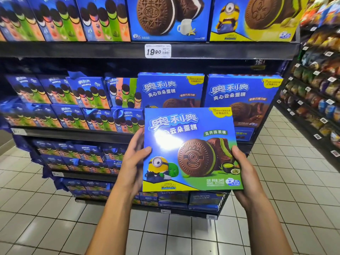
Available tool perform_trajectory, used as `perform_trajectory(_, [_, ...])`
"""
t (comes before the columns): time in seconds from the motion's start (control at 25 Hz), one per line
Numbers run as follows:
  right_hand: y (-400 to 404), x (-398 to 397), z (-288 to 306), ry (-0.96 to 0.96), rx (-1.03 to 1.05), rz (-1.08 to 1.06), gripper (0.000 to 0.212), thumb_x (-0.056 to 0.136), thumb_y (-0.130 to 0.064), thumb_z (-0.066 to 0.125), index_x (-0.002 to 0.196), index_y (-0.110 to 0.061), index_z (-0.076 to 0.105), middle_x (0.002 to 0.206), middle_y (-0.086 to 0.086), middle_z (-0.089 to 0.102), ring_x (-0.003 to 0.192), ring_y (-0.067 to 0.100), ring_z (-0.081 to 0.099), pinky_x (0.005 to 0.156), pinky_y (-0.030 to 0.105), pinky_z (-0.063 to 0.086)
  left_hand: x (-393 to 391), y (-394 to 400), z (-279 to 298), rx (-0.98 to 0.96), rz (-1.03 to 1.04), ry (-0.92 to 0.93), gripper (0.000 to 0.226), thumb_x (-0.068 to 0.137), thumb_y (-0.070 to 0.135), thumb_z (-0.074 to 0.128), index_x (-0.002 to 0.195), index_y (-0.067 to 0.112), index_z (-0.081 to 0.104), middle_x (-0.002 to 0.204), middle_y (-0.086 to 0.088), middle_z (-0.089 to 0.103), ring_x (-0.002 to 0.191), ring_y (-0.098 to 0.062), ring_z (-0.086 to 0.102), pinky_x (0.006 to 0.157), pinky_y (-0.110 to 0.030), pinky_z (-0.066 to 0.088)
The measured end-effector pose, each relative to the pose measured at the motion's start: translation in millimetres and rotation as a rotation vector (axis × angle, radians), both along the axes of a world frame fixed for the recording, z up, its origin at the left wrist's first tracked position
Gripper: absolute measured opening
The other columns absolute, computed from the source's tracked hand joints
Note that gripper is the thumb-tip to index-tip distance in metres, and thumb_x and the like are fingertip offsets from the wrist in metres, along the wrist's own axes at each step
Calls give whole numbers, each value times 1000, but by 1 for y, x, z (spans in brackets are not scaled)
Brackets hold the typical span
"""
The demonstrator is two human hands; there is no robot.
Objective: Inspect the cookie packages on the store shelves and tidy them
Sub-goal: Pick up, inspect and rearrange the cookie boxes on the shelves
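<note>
Step in hand looks like inspection. The green-tea cake box (191,150) is held up in front of the shelves, face toward the camera, tilted a bit w/ its right side lower. Left hand (135,159) grips the box's left edge, thumb over the front, fingers behind. Right hand (242,170) grips the lower right edge and corner, thumb on the front. Both hands closed on the box; it touches no shelf.

Behind it on the middle shelf (73,134) stand two chocolate cake boxes (171,89), upright, side by side; the held box covers their lower parts. Left of them, small multi-flavour packs (88,92) sit stacked in two rows, some leaning, not squared up. Top shelf carries bigger boxes and a price tag (157,50) reading 19.90.

The front panel shows glare but no dent that I can see; back and sides hidden. Next move prob: turn the box to check the other faces, then find its slot. No matching green-tea row is visible nearby, so placement can't be told yet.
</note>
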State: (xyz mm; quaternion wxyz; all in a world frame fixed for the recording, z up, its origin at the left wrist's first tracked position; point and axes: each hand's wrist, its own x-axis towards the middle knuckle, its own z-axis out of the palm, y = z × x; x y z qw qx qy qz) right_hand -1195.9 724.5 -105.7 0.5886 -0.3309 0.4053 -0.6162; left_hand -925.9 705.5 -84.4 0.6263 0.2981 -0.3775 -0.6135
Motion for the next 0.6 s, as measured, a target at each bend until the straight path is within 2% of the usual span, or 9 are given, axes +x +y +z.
perform_trajectory(0.12, [-1,0,-6,-37,25,10,44,84,-49,66,115,-19,76,116,13,75,96,28,75,75,40,62,1,1,2,-6,-10,-135,66,79,9,63,143,19,47,139,-2,60,121,-32,61,92,-44,57])
perform_trajectory(0.24, [-3,4,-11,-32,65,16,48,84,-54,66,118,-21,75,118,11,74,102,29,74,79,42,61,1,0,3,-24,11,-289,67,85,10,69,146,23,44,135,-1,63,119,-30,63,85,-36,59])
perform_trajectory(0.36, [-6,6,-13,-20,85,15,53,82,-56,68,122,-20,73,121,12,73,107,31,72,84,44,60,5,-2,2,-52,-3,-393,78,80,17,76,147,31,40,133,3,64,122,-26,62,95,-44,55])
perform_trajectory(0.44, [-8,7,-12,-26,87,6,54,80,-56,69,121,-19,74,120,12,74,105,31,73,81,43,60,9,-2,2,-71,-41,-457,82,78,24,77,147,38,37,136,6,62,123,-23,61,103,-50,48])
perform_trajectory(0.6, [-10,8,-12,-48,84,2,58,73,-57,75,116,-18,76,116,13,75,98,29,75,73,39,61,14,-4,2,-92,-92,-498,89,73,36,78,150,43,32,147,13,50,135,-15,49,111,-52,39])
